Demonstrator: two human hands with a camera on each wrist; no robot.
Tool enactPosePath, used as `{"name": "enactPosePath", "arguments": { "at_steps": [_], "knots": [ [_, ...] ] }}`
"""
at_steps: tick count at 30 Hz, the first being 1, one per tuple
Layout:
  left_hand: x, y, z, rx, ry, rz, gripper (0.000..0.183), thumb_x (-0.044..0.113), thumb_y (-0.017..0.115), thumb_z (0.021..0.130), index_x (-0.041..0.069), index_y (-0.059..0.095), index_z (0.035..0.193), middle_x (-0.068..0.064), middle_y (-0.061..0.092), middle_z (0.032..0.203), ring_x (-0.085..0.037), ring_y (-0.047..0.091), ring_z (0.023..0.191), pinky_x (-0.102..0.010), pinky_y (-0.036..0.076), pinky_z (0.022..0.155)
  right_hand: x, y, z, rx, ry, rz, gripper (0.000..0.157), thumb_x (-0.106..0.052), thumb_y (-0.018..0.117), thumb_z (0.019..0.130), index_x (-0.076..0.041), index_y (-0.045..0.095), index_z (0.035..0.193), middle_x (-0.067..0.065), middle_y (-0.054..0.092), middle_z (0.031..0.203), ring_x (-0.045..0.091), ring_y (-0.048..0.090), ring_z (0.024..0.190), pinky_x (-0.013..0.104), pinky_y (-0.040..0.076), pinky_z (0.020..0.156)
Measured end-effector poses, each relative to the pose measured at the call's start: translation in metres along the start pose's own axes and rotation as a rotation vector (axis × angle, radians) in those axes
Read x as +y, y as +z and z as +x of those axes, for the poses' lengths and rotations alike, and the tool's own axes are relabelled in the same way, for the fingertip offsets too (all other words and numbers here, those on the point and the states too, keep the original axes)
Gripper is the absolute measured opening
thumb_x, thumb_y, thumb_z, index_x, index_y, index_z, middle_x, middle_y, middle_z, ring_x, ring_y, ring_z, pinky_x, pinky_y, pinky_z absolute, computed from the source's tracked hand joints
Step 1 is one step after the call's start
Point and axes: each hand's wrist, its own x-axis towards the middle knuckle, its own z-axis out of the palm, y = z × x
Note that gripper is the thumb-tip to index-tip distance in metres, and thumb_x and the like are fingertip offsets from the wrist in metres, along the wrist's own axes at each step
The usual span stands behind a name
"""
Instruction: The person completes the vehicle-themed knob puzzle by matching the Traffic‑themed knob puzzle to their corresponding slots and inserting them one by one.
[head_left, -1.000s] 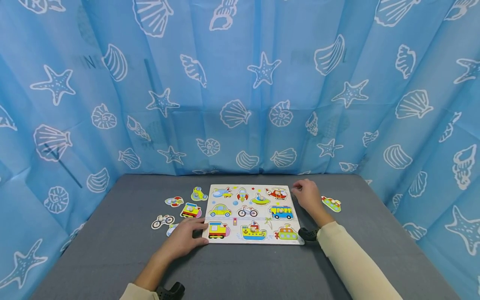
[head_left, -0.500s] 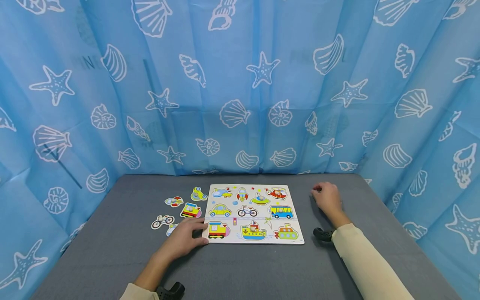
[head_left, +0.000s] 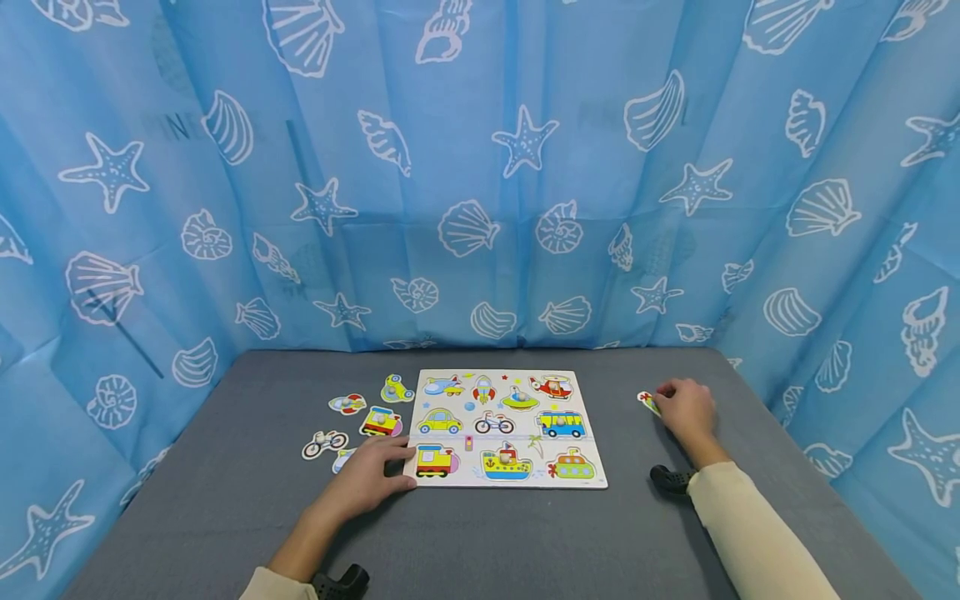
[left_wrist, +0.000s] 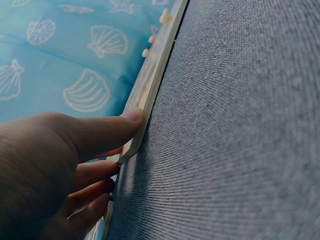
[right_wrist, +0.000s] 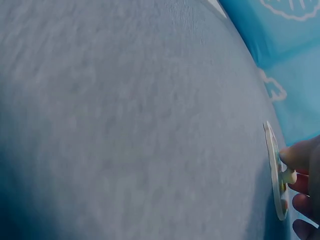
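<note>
My right hand (head_left: 686,410) is at a submarine puzzle piece (head_left: 648,402) right of the board, covering most of it. In the right wrist view, thumb and fingers pinch the pale knob (right_wrist: 288,176) of that piece, which stands over its shadow on the cloth. My left hand (head_left: 369,473) holds the lower left corner of a wooden puzzle board (head_left: 480,481), the thumb (left_wrist: 131,116) along its edge. On the board, the helicopter (head_left: 551,387), bus (head_left: 562,424) and ship (head_left: 507,463) have knobs; the other pictures show none.
Left of the board lie loose knobbed pieces: a bicycle (head_left: 325,444), a rocket (head_left: 348,404), a train (head_left: 381,422), a yellow-green car (head_left: 397,388) and one partly hidden piece (head_left: 342,459) beside the left hand. A grey cloth (head_left: 525,542) covers the table. A blue shell-print curtain (head_left: 480,275) hangs behind it.
My right hand has moved right from the board's upper right edge to the submarine piece and taken its knob. The left hand has stayed at the board's corner.
</note>
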Motion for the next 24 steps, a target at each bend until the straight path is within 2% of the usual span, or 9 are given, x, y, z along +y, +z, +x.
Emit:
{"name": "enactPosePath", "arguments": {
  "at_steps": [6, 14, 19, 24],
  "knots": [
    [-0.001, 0.001, 0.000, 0.002, -0.014, 0.010, 0.047, 0.025, 0.083, 0.076, 0.008, 0.071, 0.119, -0.007, 0.061, 0.130, -0.032, 0.048, 0.127, -0.049, 0.036, 0.105, 0.006, -0.002, -0.006, -0.018, 0.010, 0.002, 0.022, -0.017, 0.066, 0.089, 0.003, 0.072, 0.096, 0.020, 0.068, 0.091, 0.040, 0.056, 0.085, 0.054, 0.041, 0.075],
    [-0.001, 0.001, 0.000, -0.003, -0.003, 0.003, 0.047, 0.026, 0.083, 0.077, 0.008, 0.071, 0.118, -0.008, 0.060, 0.131, -0.033, 0.048, 0.127, -0.050, 0.035, 0.106, 0.006, -0.005, -0.014, -0.013, 0.081, -0.020, 0.025, -0.021, 0.067, 0.089, 0.003, 0.071, 0.095, 0.020, 0.066, 0.089, 0.037, 0.056, 0.080, 0.051, 0.040, 0.070],
    [-0.002, 0.001, 0.000, 0.003, -0.003, 0.006, 0.047, 0.026, 0.083, 0.076, 0.008, 0.071, 0.118, -0.008, 0.061, 0.131, -0.033, 0.048, 0.127, -0.050, 0.036, 0.105, 0.008, -0.007, -0.017, -0.015, 0.069, -0.020, 0.024, -0.019, 0.067, 0.090, 0.005, 0.069, 0.095, 0.022, 0.066, 0.089, 0.040, 0.056, 0.081, 0.054, 0.040, 0.075],
    [-0.002, 0.001, 0.000, 0.000, -0.007, 0.003, 0.047, 0.026, 0.083, 0.076, 0.008, 0.071, 0.118, -0.008, 0.060, 0.131, -0.033, 0.047, 0.127, -0.050, 0.035, 0.106, 0.007, -0.009, -0.021, -0.032, 0.040, -0.011, 0.020, -0.016, 0.068, 0.089, 0.004, 0.069, 0.092, 0.019, 0.065, 0.083, 0.034, 0.057, 0.074, 0.047, 0.041, 0.066]
  ]
}}
